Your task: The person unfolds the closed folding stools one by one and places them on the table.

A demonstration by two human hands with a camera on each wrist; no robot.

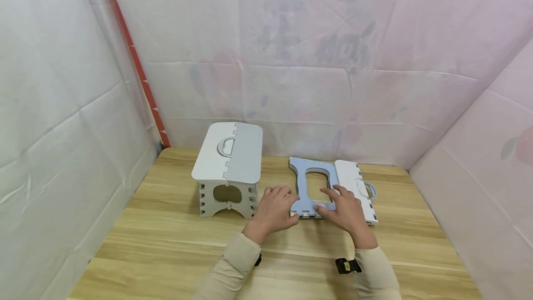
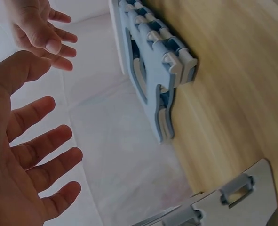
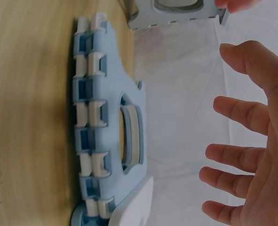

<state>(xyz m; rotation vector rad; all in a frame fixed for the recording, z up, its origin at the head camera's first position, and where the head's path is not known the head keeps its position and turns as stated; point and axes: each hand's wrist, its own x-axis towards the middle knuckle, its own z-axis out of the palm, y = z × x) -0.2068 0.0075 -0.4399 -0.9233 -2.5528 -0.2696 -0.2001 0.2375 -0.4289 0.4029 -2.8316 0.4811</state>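
Note:
A folded blue and white stool (image 1: 301,184) lies flat at the right of the table, its white part (image 1: 350,182) and ring handle to the right. Over its near left corner hovers my left hand (image 1: 275,209), fingers spread and holding nothing. My right hand (image 1: 345,209) is above the near middle of it, also with spread fingers. Both wrist views show a gap between hand and stool: the left hand (image 2: 30,155) and the right hand (image 3: 256,141) touch nothing. Left of them stands an unfolded white and grey stool (image 1: 245,152), upright on its legs.
The wooden table (image 1: 166,244) reaches back to a pale patterned cloth wall (image 1: 291,82), with more cloth at both sides. A red strip (image 1: 141,73) runs down the back left corner. The standing stool is close to my left hand.

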